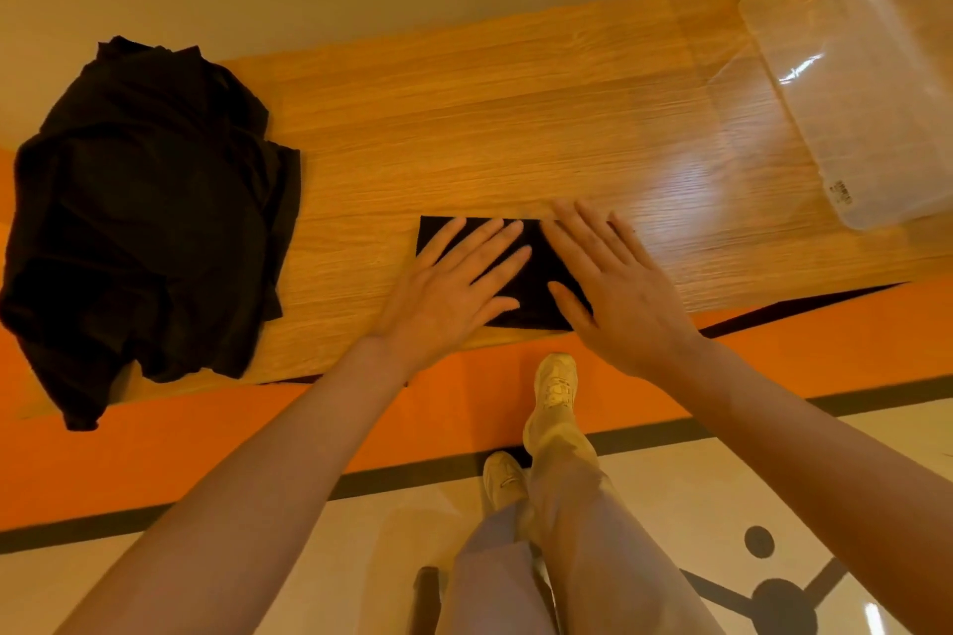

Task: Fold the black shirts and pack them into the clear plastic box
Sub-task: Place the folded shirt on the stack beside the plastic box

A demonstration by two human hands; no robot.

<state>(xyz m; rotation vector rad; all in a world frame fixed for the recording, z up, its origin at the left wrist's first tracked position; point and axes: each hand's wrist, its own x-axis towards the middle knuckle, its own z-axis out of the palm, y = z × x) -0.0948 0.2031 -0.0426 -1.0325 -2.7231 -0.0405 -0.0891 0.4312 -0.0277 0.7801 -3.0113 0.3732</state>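
A small folded black shirt (pixel 531 281) lies flat near the front edge of the wooden table (pixel 464 118). My left hand (pixel 448 291) presses on its left half with straight, spread fingers. My right hand (pixel 613 289) lies flat over its right half, fingertips reaching past the far edge. A heap of unfolded black shirts (pixel 144 216) sits at the table's left end, one corner hanging over the front edge. The clear plastic box (pixel 866 82) stands at the far right of the table and looks empty.
Bare wood lies between the heap, the folded shirt and the box. An orange band runs below the table's front edge. My legs and shoes (pixel 554 387) show over a pale floor, with a chair base (pixel 784 603) at lower right.
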